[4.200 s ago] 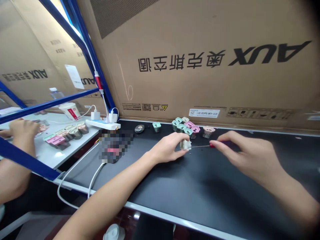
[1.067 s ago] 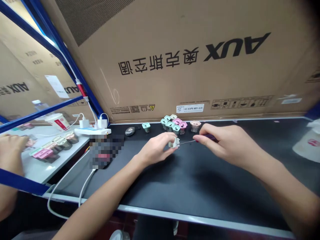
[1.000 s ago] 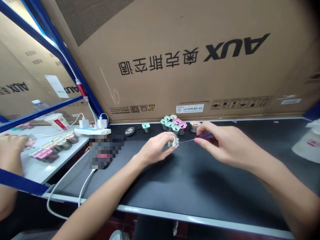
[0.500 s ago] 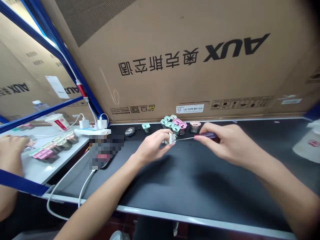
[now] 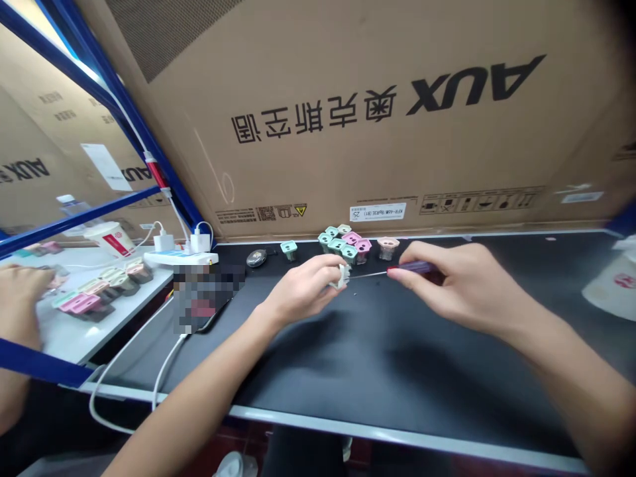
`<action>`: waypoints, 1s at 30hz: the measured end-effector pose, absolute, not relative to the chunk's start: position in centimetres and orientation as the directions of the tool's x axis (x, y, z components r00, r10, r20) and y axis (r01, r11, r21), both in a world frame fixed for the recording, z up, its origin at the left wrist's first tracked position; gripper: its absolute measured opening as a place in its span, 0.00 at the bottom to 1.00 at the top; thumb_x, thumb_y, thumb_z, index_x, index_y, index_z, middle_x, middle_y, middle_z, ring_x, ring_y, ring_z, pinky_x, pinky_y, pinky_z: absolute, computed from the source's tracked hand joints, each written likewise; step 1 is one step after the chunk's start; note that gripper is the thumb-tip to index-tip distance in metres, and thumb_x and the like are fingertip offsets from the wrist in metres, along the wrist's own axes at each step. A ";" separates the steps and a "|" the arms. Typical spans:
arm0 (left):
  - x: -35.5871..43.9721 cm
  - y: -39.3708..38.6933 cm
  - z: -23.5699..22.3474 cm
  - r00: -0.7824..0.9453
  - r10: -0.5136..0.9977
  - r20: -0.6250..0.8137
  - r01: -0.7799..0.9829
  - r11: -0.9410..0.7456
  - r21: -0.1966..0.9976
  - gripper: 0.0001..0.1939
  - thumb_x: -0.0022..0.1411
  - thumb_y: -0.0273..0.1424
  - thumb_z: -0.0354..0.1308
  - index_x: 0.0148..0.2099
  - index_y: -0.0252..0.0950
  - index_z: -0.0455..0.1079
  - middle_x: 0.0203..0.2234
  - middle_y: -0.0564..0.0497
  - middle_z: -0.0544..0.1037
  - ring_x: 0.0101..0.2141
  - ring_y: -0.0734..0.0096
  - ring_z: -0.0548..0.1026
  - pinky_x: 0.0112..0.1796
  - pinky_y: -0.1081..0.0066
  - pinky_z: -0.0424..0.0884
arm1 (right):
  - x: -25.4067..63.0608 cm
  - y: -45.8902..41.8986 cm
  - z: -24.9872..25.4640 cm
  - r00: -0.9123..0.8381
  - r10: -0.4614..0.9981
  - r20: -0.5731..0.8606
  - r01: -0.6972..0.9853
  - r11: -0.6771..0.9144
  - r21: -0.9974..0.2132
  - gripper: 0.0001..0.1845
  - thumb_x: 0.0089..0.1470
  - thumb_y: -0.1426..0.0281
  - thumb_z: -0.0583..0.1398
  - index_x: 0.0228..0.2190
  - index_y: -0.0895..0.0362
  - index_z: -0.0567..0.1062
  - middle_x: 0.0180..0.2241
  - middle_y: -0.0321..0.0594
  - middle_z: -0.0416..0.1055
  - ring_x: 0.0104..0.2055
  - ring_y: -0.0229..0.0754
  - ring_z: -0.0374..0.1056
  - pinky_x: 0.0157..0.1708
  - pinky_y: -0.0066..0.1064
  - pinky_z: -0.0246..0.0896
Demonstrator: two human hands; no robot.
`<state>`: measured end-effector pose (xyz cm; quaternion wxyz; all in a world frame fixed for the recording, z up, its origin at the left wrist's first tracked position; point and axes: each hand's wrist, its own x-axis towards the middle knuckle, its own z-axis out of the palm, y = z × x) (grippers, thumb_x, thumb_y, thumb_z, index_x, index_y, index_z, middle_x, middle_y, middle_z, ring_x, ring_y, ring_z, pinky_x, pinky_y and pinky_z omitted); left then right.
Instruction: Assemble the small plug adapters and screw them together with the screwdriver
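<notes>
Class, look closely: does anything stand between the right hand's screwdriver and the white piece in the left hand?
Nothing visible does. The screwdriver in the right hand points at the white piece in the left hand; I cannot tell whether they touch. The coloured blocks stand farther back.

signs of workshop life

a workshop is suggested: a black bench (image 5: 338,371) is framed by blue metal rails (image 5: 44,363) and backed by a large printed carton (image 5: 308,159); a screwdriver (image 5: 419,267) is held over it, pastel parts (image 5: 349,252) are clustered on it, and a neighbouring table (image 5: 79,338) is occupied by another person (image 5: 20,295).
</notes>
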<state>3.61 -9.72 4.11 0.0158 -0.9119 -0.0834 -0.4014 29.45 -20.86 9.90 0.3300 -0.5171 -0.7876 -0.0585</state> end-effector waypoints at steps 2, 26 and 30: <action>3.5 -9.6 4.1 0.658 0.158 0.736 0.181 -0.982 0.049 0.05 0.67 0.26 0.60 0.43 0.37 0.66 0.50 0.40 0.80 0.52 0.65 0.79 0.50 0.65 0.78 | 29.2 -20.8 9.7 -0.238 0.780 0.579 0.868 0.438 -0.233 0.18 0.64 0.55 0.59 0.27 0.52 0.72 0.17 0.32 0.66 0.18 0.37 0.59 0.23 0.31 0.48; 4.1 -11.3 5.5 0.436 0.064 0.898 -0.058 -0.993 0.100 0.10 0.66 0.17 0.57 0.45 0.37 0.70 0.55 0.40 0.73 0.56 0.59 0.76 0.46 0.64 0.81 | 30.8 -18.9 8.6 0.238 0.587 0.774 0.687 0.462 -0.561 0.10 0.61 0.62 0.64 0.29 0.52 0.75 0.24 0.37 0.70 0.24 0.41 0.63 0.25 0.36 0.58; 4.1 -11.2 5.6 0.421 0.062 0.905 -0.040 -0.995 0.087 0.09 0.67 0.19 0.57 0.44 0.37 0.70 0.55 0.41 0.73 0.54 0.61 0.77 0.44 0.65 0.81 | 32.1 -17.6 8.1 0.199 0.677 0.708 0.682 0.423 -0.596 0.10 0.59 0.60 0.65 0.31 0.53 0.76 0.26 0.37 0.73 0.26 0.40 0.66 0.29 0.35 0.62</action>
